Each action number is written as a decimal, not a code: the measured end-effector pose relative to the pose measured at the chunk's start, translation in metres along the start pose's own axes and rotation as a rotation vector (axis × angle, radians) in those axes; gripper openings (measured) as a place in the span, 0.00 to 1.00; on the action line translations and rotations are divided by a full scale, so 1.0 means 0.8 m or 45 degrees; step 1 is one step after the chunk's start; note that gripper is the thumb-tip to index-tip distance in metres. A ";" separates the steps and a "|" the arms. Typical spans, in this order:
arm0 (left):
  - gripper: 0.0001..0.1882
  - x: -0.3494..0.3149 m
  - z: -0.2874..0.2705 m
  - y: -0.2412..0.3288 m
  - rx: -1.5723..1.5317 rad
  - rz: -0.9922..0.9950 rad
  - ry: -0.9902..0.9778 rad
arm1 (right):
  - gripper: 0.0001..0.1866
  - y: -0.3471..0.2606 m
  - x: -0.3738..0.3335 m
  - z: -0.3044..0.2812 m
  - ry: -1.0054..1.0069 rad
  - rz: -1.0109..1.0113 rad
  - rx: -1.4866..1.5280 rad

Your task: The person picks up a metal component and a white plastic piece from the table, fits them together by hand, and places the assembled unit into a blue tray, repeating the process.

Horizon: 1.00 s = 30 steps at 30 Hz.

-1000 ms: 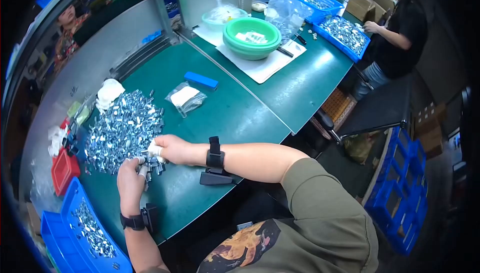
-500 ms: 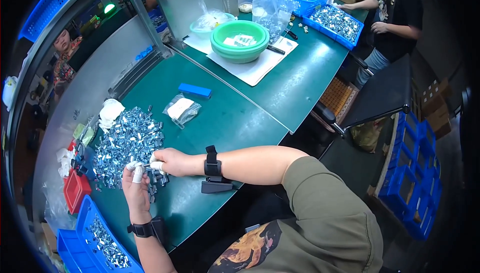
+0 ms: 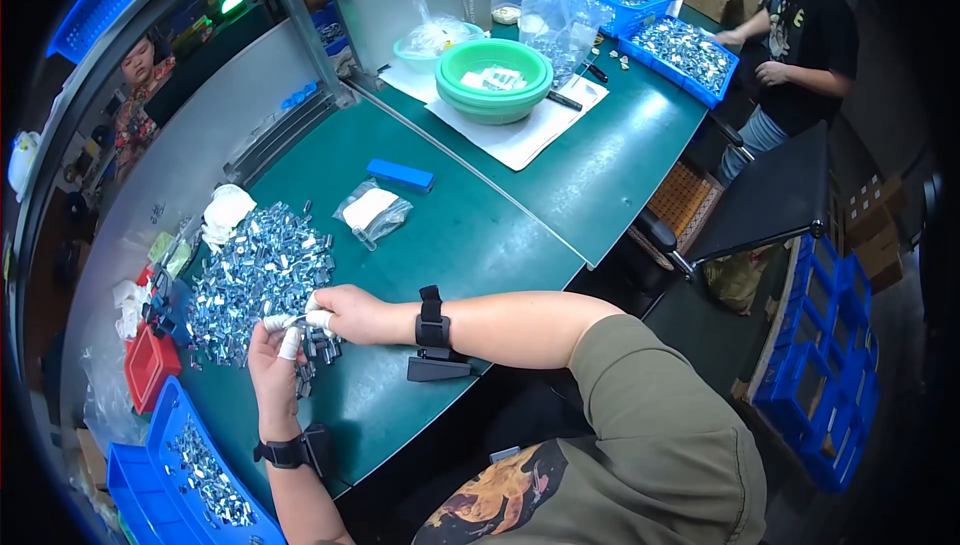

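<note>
Green counter [image 3: 470, 225] runs from near left to far right, a seam crossing it. Metal pieces [image 3: 255, 270] lie in a loose pile on its left part, a white cloth [image 3: 228, 210] at the far left edge of the pile.

Left hand [image 3: 272, 360] and right hand [image 3: 355, 315] meet at the near right edge of the pile, fingertips together; white covers [image 3: 289, 343] wrap some fingers. Grip: fingers of both are bent inward and bunched; how tightly they close, and on what, cannot be told, since any item between them is too small to resolve.

Red box [image 3: 150, 370] stands left of the pile; blue tray [image 3: 163, 420], near left, contains similar pieces. Beyond the right hand: clear bag [image 3: 372, 210] with white contents, blue block [image 3: 401, 175] just behind it. Green bowls [image 3: 490, 110], nested, rest farther off. Far right: co-worker [image 3: 815, 40] in black beside another piece-filled tray [image 3: 672, 77].
</note>
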<state>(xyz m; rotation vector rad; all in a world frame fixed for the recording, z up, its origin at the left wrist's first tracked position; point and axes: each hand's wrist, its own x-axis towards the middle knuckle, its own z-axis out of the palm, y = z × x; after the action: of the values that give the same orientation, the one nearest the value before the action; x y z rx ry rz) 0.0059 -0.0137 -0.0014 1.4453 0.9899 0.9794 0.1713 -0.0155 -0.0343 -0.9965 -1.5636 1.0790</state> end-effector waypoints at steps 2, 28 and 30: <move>0.09 0.000 0.000 0.001 -0.001 -0.007 0.023 | 0.06 -0.001 0.002 0.000 -0.008 -0.007 -0.023; 0.09 -0.006 -0.005 0.002 -0.051 0.201 -0.130 | 0.11 -0.018 0.002 -0.019 -0.417 0.726 0.736; 0.08 -0.007 -0.001 0.001 0.048 0.348 -0.134 | 0.11 -0.017 0.002 -0.022 -0.513 0.737 0.804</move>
<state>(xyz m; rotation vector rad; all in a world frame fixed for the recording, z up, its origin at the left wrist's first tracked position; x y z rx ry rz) 0.0034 -0.0186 -0.0004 1.6766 0.7505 1.0722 0.1868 -0.0147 -0.0180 -0.8238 -1.0992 2.1221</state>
